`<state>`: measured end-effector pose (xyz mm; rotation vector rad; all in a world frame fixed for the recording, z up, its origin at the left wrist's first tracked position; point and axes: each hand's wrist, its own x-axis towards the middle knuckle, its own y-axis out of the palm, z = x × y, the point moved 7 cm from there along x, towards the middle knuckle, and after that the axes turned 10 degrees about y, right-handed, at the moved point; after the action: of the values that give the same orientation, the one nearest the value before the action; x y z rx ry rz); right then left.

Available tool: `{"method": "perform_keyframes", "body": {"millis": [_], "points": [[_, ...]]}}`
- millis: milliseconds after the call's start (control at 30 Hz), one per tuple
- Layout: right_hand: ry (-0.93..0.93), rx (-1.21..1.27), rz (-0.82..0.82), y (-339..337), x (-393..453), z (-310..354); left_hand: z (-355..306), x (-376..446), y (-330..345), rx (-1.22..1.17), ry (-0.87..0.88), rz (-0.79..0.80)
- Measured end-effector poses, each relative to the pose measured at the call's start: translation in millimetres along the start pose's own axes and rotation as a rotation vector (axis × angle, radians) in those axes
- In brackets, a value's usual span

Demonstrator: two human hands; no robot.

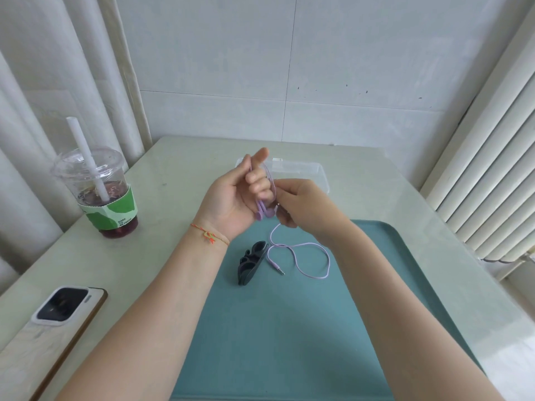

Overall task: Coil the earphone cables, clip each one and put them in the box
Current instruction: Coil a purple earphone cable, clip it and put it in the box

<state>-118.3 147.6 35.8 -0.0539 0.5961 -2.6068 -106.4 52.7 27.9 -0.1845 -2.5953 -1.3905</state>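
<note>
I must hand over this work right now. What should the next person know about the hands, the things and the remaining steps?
Left hand: palm up, the purple earphone cable wound around its raised fingers, earbuds hanging at the palm.
Right hand: pinches the cable beside the left fingers.
The rest of the cable, with its plug, lies loose on the teal tray. The black clips lie on the tray, untouched. The clear box stands behind the hands; what it holds I cannot tell.
Done: a few turns wound.
Left: finish the coil, clip it, put it in the box.

Bright, even daylight; soft shadows, wide-angle bending at edges.
</note>
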Motion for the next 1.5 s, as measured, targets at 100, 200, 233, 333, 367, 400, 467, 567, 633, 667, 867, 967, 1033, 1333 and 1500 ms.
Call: {"method": "perform_keyframes", "body": {"millis": [100, 200, 233, 333, 367, 400, 467, 567, 633, 667, 867, 967, 1033, 1333, 1500], "points": [[0.066, -0.052, 0.003, 3.5, 1.9, -5.9, -7.6, 1.3, -7.9, 0.033, 0.094, -0.08], [0.106, -0.133, 0.054, 9.5, 1.4, -10.1, -13.0, 2.4, -10.3, 0.123, 0.154, -0.085], [0.11, -0.166, 0.066, 11.8, 1.0, -10.5, -14.5, 2.9, -11.4, 0.153, 0.168, -0.086], [0.086, -0.264, 0.07, 17.1, 0.8, -9.2, -18.9, 3.9, -17.9, 0.224, 0.21, -0.12], [0.078, -0.31, 0.079, 18.5, -0.4, -8.3, -20.6, 4.0, -19.7, 0.234, 0.225, -0.132], [0.074, -0.354, 0.102, 21.3, -1.8, -8.3, -22.3, 4.1, -20.8, 0.241, 0.24, -0.141], [0.073, -0.434, 0.166, 28.2, -5.4, -9.3, -25.4, 4.1, -23.0, 0.239, 0.265, -0.16], [0.062, -0.486, 0.206, 36.2, -8.7, -8.8, -28.7, 3.8, -25.8, 0.248, 0.297, -0.19], [0.034, -0.469, 0.188, 36.4, -9.8, -4.3, -28.9, 4.2, -27.9, 0.317, 0.312, -0.206], [0.02, -0.461, 0.17, 34.4, -10.2, -1.3, -28.4, 4.5, -28.7, 0.368, 0.318, -0.21], [-0.033, -0.427, -0.043, 4.0, -7.2, 10.5, -15.5, 0.4, -28.4, 0.68, 0.244, -0.218], [-0.038, -0.387, -0.126, -10.1, -5.2, 10.3, -4.4, -1.0, -29.7, 0.887, 0.157, -0.188], [-0.067, -0.353, -0.195, -19.3, -4.1, 12.1, 3.2, -1.3, -27.5, 0.954, 0.072, -0.149], [-0.09, -0.14, -0.335, -33.4, 3.8, 7.6, 31.3, -10.7, -5.9, 0.512, -0.332, 0.118], [-0.038, -0.276, -0.194, -18.7, 5.4, -1.7, 11.6, -1.7, 0.3, 0.158, -0.114, 0.024]]}}
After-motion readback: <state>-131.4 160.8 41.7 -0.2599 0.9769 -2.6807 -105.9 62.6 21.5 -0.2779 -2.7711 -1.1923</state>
